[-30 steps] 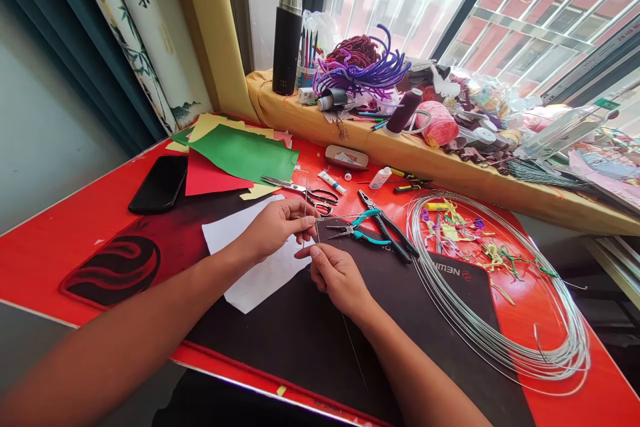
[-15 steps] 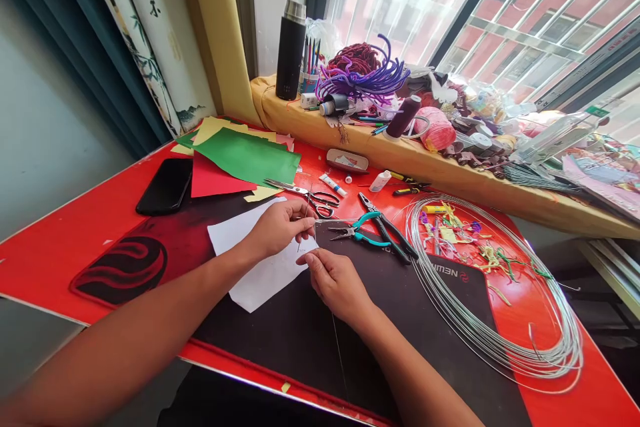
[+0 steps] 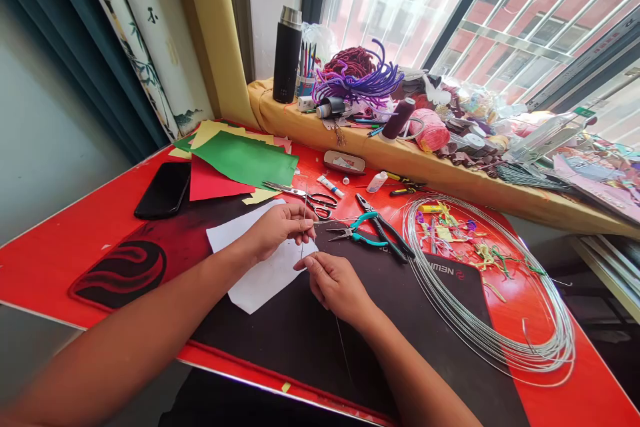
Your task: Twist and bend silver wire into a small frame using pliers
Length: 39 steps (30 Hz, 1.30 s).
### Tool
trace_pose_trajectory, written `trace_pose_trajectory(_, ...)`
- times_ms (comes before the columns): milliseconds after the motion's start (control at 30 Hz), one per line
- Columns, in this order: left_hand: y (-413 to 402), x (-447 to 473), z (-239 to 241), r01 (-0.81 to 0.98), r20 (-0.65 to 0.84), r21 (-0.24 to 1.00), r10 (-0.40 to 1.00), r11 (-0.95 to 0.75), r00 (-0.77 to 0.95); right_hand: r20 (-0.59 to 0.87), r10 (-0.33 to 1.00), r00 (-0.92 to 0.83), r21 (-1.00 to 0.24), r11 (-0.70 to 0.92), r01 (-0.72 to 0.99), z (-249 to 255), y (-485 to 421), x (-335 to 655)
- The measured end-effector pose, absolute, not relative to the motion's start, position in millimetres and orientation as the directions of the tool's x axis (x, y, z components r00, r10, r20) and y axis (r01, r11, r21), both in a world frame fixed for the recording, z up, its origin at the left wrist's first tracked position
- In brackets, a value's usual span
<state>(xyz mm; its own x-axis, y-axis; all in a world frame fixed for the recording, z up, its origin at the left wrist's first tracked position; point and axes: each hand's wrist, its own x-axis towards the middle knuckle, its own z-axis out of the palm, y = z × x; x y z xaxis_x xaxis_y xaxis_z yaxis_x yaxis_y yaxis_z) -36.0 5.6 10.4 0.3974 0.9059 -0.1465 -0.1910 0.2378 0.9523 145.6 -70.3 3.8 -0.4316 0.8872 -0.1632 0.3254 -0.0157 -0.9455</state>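
Observation:
My left hand [image 3: 286,230] pinches thin metal wire between thumb and fingers, above a sheet of white paper [image 3: 255,290]. Just below and to the right, my right hand [image 3: 334,280] is closed on the same thin wire, and a length of wire [image 3: 343,343] trails from under it toward the table's front edge. One thin strand stands up past my left fingers. How the strands cross between the hands is too fine to make out. Teal-handled pliers [image 3: 363,228] and black-handled pliers [image 3: 387,230] lie right of my hands, and scissors [image 3: 320,200] lie behind them.
A large coil of wire [image 3: 545,353] spreads over the right of the black mat [image 3: 430,353]. Coloured paper [image 3: 245,157] and a phone [image 3: 164,188] lie at the left. Glue bottles stand or lie behind. The windowsill holds a flask [image 3: 287,57], cords and yarn.
Both hands keep their grip on the wire with only slight movement. The trailing wire end has swung a little to the right. The whole view has shifted slightly.

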Motion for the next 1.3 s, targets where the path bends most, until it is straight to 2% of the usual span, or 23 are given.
trace_pose_trajectory(567,5,-34,9,-0.13,-0.089,0.981,0.926,0.145,0.368,-0.174,0.891,-0.42,-0.94,-0.024,0.339,2,-70,146)
trace_pose_trajectory(1133,6,-35,1,0.104,0.054,0.991,0.959,-0.086,0.279,-0.203,0.872,-0.445,-0.913,-0.005,0.408,10,-74,139)
trace_pose_trajectory(1300,3,-35,5,0.171,0.042,0.981,0.96,-0.092,0.277,-0.139,0.888,-0.439,-0.831,0.136,0.539,21,-76,145)
